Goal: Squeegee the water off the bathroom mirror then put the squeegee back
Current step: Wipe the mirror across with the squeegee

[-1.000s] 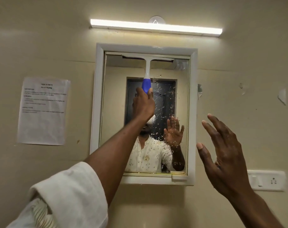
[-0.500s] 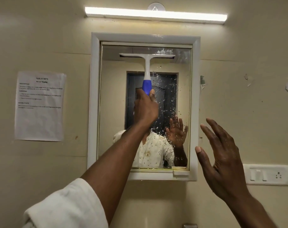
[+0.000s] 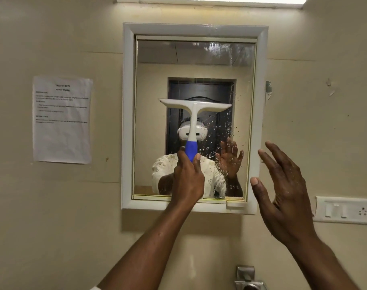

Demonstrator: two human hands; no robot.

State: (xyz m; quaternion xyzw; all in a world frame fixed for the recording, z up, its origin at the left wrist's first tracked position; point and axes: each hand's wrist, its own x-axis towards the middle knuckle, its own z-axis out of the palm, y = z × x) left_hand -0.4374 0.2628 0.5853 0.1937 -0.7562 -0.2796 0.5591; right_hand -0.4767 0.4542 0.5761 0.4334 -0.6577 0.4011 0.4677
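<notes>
A white squeegee with a blue grip (image 3: 194, 109) lies against the mirror (image 3: 155, 122), its blade level at about mid-height. My left hand (image 3: 189, 181) is closed around the blue grip from below. Water drops still speckle the glass to the right of the blade and at the top right corner. The white-framed mirror hangs on a beige wall. My right hand (image 3: 283, 185) hovers open in front of the frame's right edge, fingers spread, holding nothing.
A printed paper sheet (image 3: 62, 119) is taped to the wall left of the mirror. A white switch and socket plate (image 3: 346, 210) sits at the lower right. A metal fitting (image 3: 248, 279) shows at the bottom edge. A tube light (image 3: 210, 0) runs above.
My left hand has pulled the squeegee down from the mirror's top edge to about mid-height, leaving clearer glass above it. My right hand stays raised and open.
</notes>
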